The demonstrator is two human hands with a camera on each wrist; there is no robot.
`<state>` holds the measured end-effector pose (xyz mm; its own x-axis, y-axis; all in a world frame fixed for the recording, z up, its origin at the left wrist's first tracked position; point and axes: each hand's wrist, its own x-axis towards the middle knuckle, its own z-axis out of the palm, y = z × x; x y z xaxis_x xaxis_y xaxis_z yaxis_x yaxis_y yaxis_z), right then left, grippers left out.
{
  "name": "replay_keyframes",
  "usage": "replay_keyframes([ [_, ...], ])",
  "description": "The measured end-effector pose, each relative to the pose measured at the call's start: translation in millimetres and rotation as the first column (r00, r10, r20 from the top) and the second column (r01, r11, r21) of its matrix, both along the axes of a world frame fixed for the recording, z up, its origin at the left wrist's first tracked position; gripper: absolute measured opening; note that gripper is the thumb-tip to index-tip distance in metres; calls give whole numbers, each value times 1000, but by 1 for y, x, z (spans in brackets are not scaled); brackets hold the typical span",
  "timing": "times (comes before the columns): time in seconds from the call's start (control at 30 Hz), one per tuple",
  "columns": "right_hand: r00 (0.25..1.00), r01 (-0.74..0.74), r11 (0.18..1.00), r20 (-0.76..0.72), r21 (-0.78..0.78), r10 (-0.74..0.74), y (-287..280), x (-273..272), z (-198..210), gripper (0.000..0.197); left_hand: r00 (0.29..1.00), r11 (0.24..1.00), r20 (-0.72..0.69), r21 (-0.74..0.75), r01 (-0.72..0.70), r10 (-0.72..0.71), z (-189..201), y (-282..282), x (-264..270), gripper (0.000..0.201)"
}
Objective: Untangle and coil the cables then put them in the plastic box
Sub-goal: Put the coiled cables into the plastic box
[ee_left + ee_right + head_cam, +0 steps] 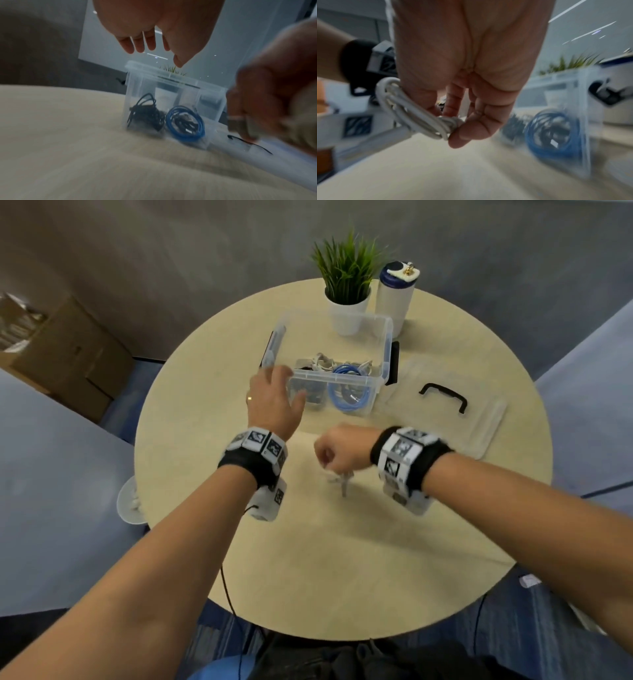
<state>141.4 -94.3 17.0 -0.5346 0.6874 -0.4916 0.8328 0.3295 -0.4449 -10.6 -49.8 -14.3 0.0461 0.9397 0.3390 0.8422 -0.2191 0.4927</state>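
A clear plastic box (386, 350) stands on the round table, holding a coiled blue cable (349, 397), a black cable bundle (147, 115) and white cables (325, 362). My left hand (274, 395) hovers at the box's near left corner with fingers spread and nothing in it; its fingers (139, 44) hang above the box (135, 83). My right hand (337, 451) is in front of the box, pinching a coiled white cable (412, 112) between thumb and fingers; a plug end (343, 486) hangs below the fist. The blue coil (556, 132) shows through the box wall.
The box's clear lid (479, 426) with a black handle (445, 395) lies flat to the right. A potted plant (346, 282) and a white bottle (394, 292) stand behind the box. The round table's (342, 577) near half lies below my arms. Cardboard boxes (61, 350) sit on the floor at left.
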Motion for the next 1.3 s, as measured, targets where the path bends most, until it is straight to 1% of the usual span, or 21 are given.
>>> replay_keyframes([
  [0.03,998,57,998,-33,42,-55,14,4,13,7,998,1000,-61,-7,8,-8,10,11,3,39],
  [0.1,982,174,977,-94,122,-163,40,11,35,10,983,995,-185,-97,-29,10,22,34,7,43],
  [0.17,955,284,936,-151,208,-256,62,17,47,12,975,964,-218,-246,-99,44,28,56,8,45],
  [0.2,939,332,912,-170,239,-298,72,20,49,14,975,934,-217,-336,-125,52,31,65,8,46],
  [0.27,910,410,872,-181,266,-373,88,24,49,19,966,877,-256,-457,-147,29,36,78,9,46],
  [0.33,883,467,838,-184,280,-431,102,29,46,22,961,869,-272,-466,-168,39,39,84,8,44],
  [0.43,848,530,793,-166,301,-504,119,33,42,20,972,857,-203,-473,-206,121,39,82,2,41],
  [0.5,836,544,776,-122,321,-535,128,32,39,17,975,835,-152,-505,-218,163,37,80,-1,54],
  [0.57,839,525,772,-61,358,-541,136,29,39,22,977,807,-125,-551,-213,172,38,77,0,78],
  [0.63,858,471,793,8,386,-514,140,22,44,25,982,778,-109,-599,-189,154,40,77,0,98],
  [0.67,869,449,807,23,382,-494,142,18,45,26,984,763,-99,-622,-178,149,42,77,0,102],
  [0.7,883,424,826,30,372,-468,144,13,47,26,984,751,-89,-637,-175,154,42,79,-2,100],
  [0.73,898,391,849,55,355,-437,146,9,46,25,984,748,-88,-640,-174,154,43,81,-4,88],
  [0.8,922,311,901,135,302,-363,147,0,44,24,983,768,-136,-615,-181,123,43,85,-12,49],
  [0.83,927,271,920,179,283,-328,148,-4,42,24,982,777,-160,-604,-177,100,41,88,-16,37],
  [0.87,929,262,931,194,255,-315,149,-6,40,25,982,781,-174,-602,-166,75,40,89,-19,32],
  [0.97,928,262,948,221,183,-299,147,-13,37,28,987,775,-154,-619,-129,41,40,93,-26,30],
  [1.1,926,251,957,252,142,-281,151,-13,31,30,988,798,-153,-592,-111,24,40,100,-28,27],
  [1.17,934,218,969,265,114,-241,155,-13,33,33,990,803,-139,-586,-109,33,40,104,-30,27],
  [1.23,940,270,959,191,91,-283,157,-9,40,35,989,805,-142,-582,-119,44,41,107,-28,29],
  [1.3,920,377,922,76,88,-384,158,0,49,32,987,810,-148,-569,-138,64,44,106,-22,35],
])
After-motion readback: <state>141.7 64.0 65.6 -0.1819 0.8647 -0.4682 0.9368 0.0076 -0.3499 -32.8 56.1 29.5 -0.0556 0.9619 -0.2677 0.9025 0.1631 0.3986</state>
